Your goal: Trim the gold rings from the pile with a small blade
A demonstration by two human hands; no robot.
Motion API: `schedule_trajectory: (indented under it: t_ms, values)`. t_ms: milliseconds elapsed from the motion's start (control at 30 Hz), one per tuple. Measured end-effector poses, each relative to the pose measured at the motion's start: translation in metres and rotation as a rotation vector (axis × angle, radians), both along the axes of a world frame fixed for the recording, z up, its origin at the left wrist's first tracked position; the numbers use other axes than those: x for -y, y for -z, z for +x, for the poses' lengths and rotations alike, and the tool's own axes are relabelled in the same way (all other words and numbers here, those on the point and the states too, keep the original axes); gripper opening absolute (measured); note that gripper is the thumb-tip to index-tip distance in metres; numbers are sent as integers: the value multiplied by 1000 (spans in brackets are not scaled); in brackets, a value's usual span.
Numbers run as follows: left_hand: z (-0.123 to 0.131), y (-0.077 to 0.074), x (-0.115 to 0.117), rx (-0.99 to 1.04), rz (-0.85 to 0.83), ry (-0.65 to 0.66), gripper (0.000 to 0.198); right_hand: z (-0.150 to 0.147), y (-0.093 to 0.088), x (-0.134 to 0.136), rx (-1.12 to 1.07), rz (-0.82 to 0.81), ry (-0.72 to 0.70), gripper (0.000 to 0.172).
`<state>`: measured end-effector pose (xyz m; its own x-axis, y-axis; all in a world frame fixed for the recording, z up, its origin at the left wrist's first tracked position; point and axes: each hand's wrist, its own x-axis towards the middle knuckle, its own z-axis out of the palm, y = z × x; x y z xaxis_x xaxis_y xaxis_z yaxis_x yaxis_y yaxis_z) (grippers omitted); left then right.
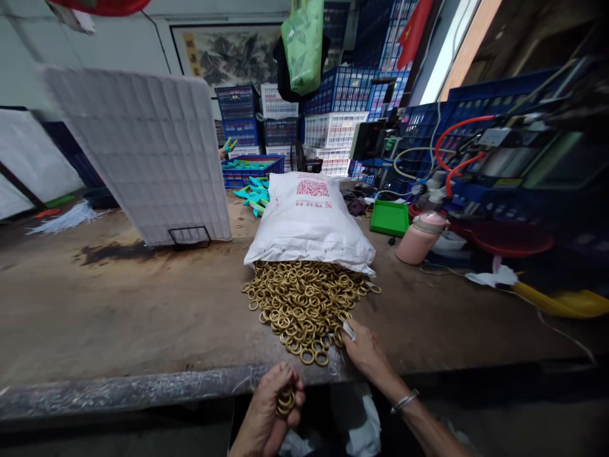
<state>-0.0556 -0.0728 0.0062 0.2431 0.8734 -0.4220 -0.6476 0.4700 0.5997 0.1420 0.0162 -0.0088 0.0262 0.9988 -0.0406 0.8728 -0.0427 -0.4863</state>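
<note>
A large heap of brass-coloured rings (pixel 304 304) spills from the mouth of a white woven sack (pixel 309 219) onto the table. My left hand (pixel 273 406) is at the table's front edge, its fingers curled around several of these rings, which show between thumb and palm. At the right front edge of the heap, my right hand (pixel 368 355) has its fingers closed at a ring; its fingertips are partly hidden. White tape wraps one finger of that hand, and a metal bangle (pixel 404 401) circles the wrist.
A white padded panel (pixel 157 152) stands upright on the wooden table (pixel 118 311) at left. Beyond the sack lie turquoise clips (pixel 257 193). To the right are a green tray (pixel 389 218), a pink bottle (pixel 421 238) and a machine with red hoses. Stacked crates (pixel 335 130) stand behind.
</note>
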Motion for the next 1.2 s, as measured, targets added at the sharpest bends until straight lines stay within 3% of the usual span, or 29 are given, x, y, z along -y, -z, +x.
schedule_trajectory:
  t_ms: [133, 233, 533, 833, 1000, 1200]
  values:
    - [2, 4, -3, -22, -21, 23, 25, 10, 10, -6, -217, 128, 37, 19]
    - [6, 3, -11, -65, -19, 45, 29, 13, 13, -9, -264, 168, 52, 22]
    - [27, -20, -37, -216, 99, 90, 36, 14, -8, -21, -404, 229, 33, 22]
    - [42, -16, -51, -459, 171, 68, 37, 4, -16, -27, -507, 236, 14, 21]
    - [49, -17, -59, -527, 199, 4, 38, -15, -22, -15, -744, 108, -14, 21]
    - [50, -12, -66, -552, 266, -88, 30, -32, -15, -3, -942, -36, 50, 22]
